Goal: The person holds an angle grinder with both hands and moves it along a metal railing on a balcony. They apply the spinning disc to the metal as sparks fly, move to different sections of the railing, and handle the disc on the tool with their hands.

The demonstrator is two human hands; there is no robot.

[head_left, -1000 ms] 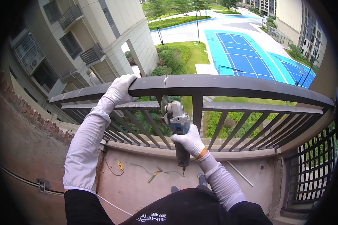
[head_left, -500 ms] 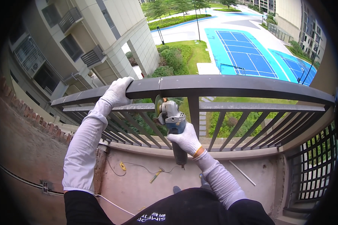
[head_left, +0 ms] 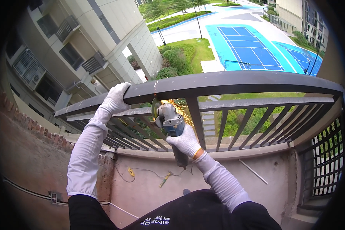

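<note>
My right hand point(head_left: 186, 141), in a white knit glove, is wrapped round the body of a blue and grey angle grinder point(head_left: 172, 120). Its thin disc point(head_left: 155, 108) stands on edge against the underside of the dark top rail point(head_left: 226, 84) of a balcony railing. Orange sparks point(head_left: 180, 109) spray out to the right of the grinder head, and a narrow glowing line shows on the rail above the disc. My gloved left hand point(head_left: 117, 99) grips the same top rail to the left of the disc, with its fingers over the far side.
On the balcony floor lie a hammer point(head_left: 165, 180), a yellow tool or plug point(head_left: 131, 172) on a thin cord and a white pipe point(head_left: 253, 171). Slanting balusters point(head_left: 253, 128) fill the railing. Beyond it is a long drop to gardens and blue courts point(head_left: 253, 48). A brick edge point(head_left: 38, 120) runs along the left.
More sparks fly from the disc now, and a glowing line has appeared on the rail. The grinder sits slightly further left in view; both hands keep their grips.
</note>
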